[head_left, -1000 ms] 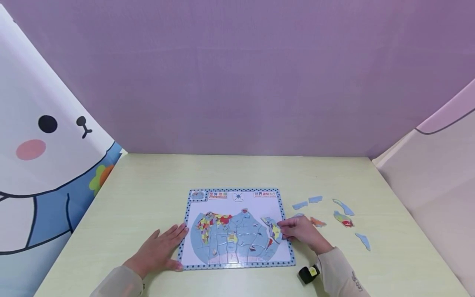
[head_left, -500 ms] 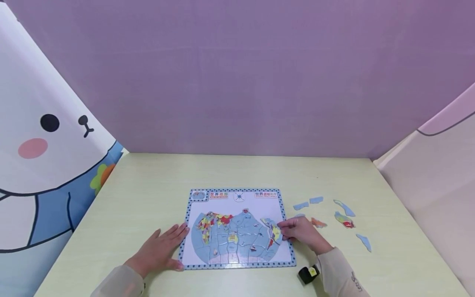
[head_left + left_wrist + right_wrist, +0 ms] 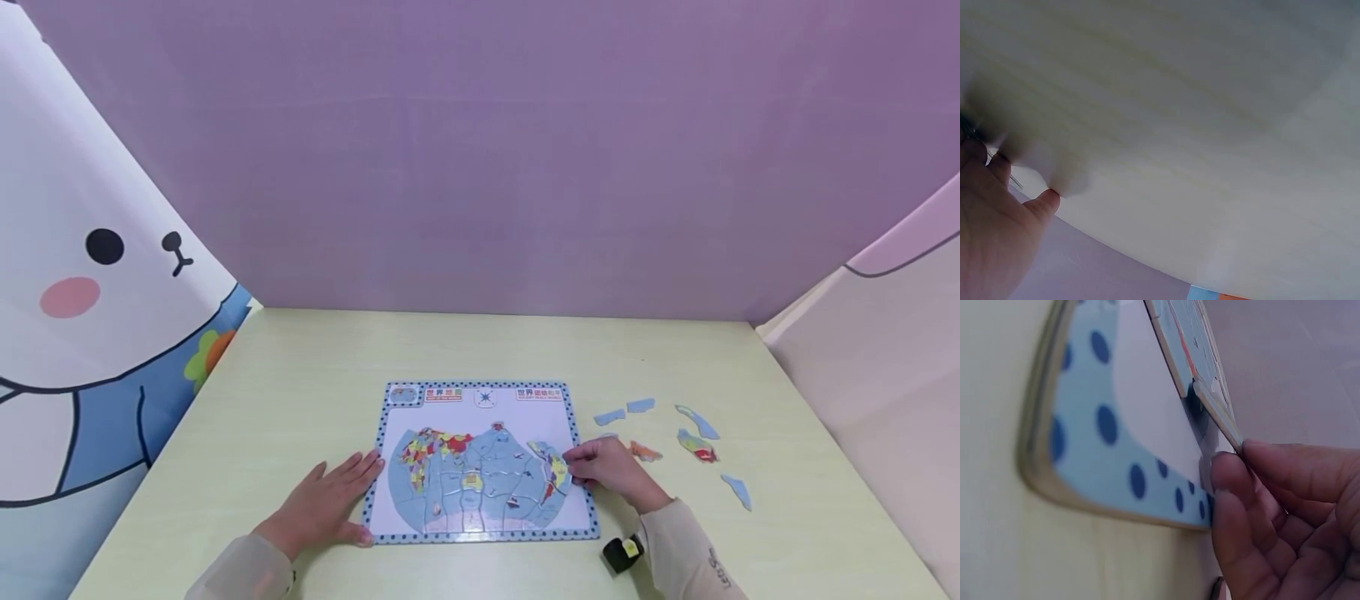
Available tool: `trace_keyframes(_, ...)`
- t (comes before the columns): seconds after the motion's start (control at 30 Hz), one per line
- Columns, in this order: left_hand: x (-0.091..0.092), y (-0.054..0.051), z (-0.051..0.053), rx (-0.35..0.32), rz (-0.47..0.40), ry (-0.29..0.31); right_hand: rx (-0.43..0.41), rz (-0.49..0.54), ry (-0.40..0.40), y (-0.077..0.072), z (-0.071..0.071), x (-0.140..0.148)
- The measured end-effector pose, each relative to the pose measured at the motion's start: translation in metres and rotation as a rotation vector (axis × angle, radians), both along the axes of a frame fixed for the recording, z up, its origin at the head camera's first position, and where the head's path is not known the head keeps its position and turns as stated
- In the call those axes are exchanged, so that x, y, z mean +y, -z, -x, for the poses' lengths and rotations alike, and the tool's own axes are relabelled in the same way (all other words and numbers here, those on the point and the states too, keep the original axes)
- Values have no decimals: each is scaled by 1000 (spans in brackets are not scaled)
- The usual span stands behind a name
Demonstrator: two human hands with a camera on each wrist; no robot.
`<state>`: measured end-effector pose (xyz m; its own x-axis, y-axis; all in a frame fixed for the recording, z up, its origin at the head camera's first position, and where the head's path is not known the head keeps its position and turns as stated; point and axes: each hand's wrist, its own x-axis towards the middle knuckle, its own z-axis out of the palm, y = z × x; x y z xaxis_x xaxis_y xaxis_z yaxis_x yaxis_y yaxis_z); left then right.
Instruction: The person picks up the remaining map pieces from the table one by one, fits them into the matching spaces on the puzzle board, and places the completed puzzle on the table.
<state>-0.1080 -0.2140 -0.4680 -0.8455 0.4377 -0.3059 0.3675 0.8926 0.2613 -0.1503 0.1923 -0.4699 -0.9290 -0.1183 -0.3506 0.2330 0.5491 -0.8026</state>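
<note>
A world map puzzle board (image 3: 517,421) with a blue dotted border lies on the table, its map partly filled with pieces. The fingers of my left hand (image 3: 326,504) are extended and rest on the board's left edge, with the thumb near its lower left corner. At the map's right side, my right hand (image 3: 611,471) pinches a blue, yellow and green puzzle piece (image 3: 557,468) between thumb and fingers. In the right wrist view this piece (image 3: 1217,415) is tilted, its near edge raised above the board and its far end close to the laid pieces.
Several loose pieces lie right of the board, among them a blue one (image 3: 609,417), an orange one (image 3: 645,451), a green and red one (image 3: 697,446) and a lone blue one (image 3: 737,491). A small black object with a yellow patch (image 3: 622,554) is by the right cuff.
The head view has shifted slightly, so the scene sits a little farther right. Both hands keep their places, and the pinched piece shows hardly any movement.
</note>
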Motion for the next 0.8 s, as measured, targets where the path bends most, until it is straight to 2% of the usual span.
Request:
trace_keyframes(0.33,1,-1,0,-4,-5,-1,-6,-52,41,5,3,-5)
trace_keyframes(0.57,2,-1,1,-16,12,-9,21,-36,8,3,2,-4)
trace_keyframes(0.8,2,-1,1,-6,36,-12,16,-33,25,6,2,-4)
